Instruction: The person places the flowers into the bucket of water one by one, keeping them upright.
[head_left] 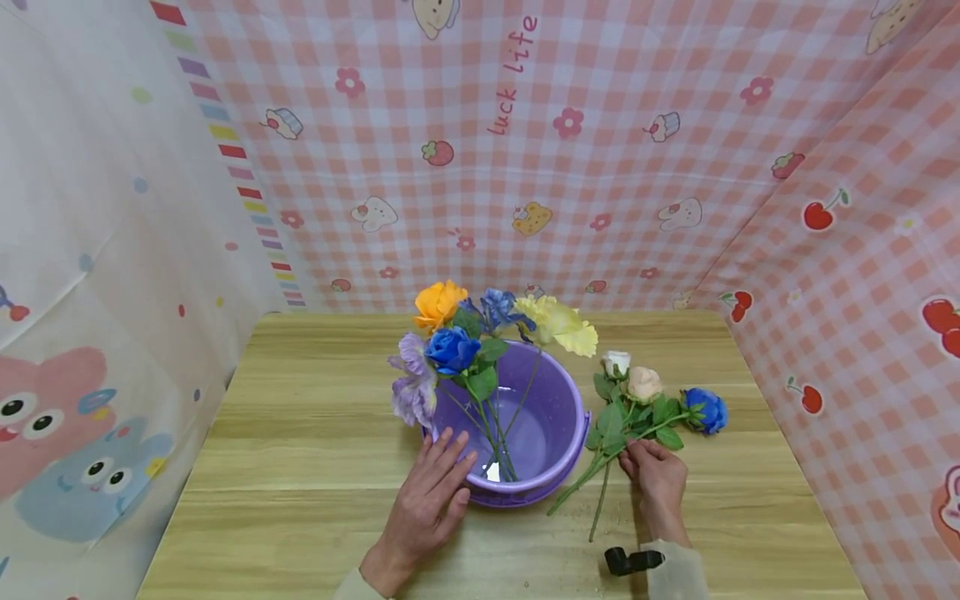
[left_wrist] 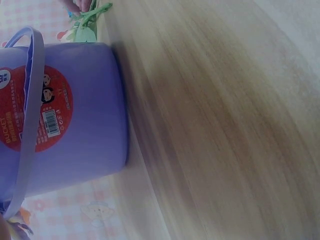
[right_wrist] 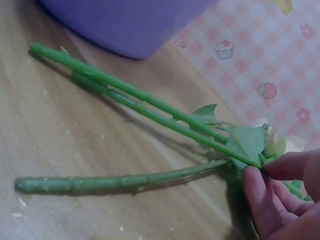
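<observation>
A purple bucket [head_left: 573,400] holds several artificial flowers, among them an orange rose [head_left: 439,305], a blue rose [head_left: 452,350], a lilac flower [head_left: 414,392] and a yellow flower [head_left: 562,325]. My left hand [head_left: 427,504] rests on the bucket's near-left rim, its fingers fairly straight. To the right of the bucket, my right hand [head_left: 658,479] pinches a green stem [right_wrist: 185,131] between thumb and fingers; the stem appears to lead to a second blue rose [head_left: 707,411]. A white rose [head_left: 617,363] and a cream rose [head_left: 644,383] lie beside it.
The bucket's handle [left_wrist: 31,105] hangs down over its labelled side. A black device [head_left: 630,561] sits at the right wrist. Small bits are scattered on the wooden table [head_left: 315,467]. Patterned cloth [head_left: 480,192] stands behind and at both sides.
</observation>
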